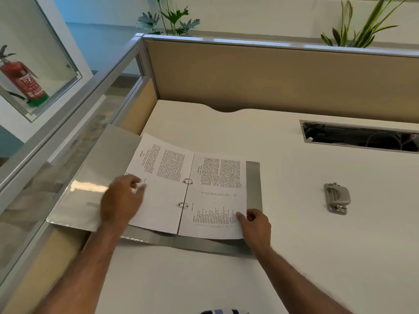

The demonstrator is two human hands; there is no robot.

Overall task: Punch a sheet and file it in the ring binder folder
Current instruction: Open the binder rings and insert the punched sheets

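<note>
Your right grip (255,225) pinches the sheet (217,200) corner, left grip (122,200) flat, open; yanking may tear it at the rings (187,181).

We see bright, even light on the white counter (294,245), a glare patch on the binder cover (88,186), soft shadows, a slightly blurred left hand (122,200), and bowed edges.

One ring binder (102,168), two rings (188,181) (183,204), two printed sheets (163,177) (215,200), one hole punch (337,197), two hands (122,200) (256,225), two plants (167,17) (362,26), one fire extinguisher (20,80).
</note>
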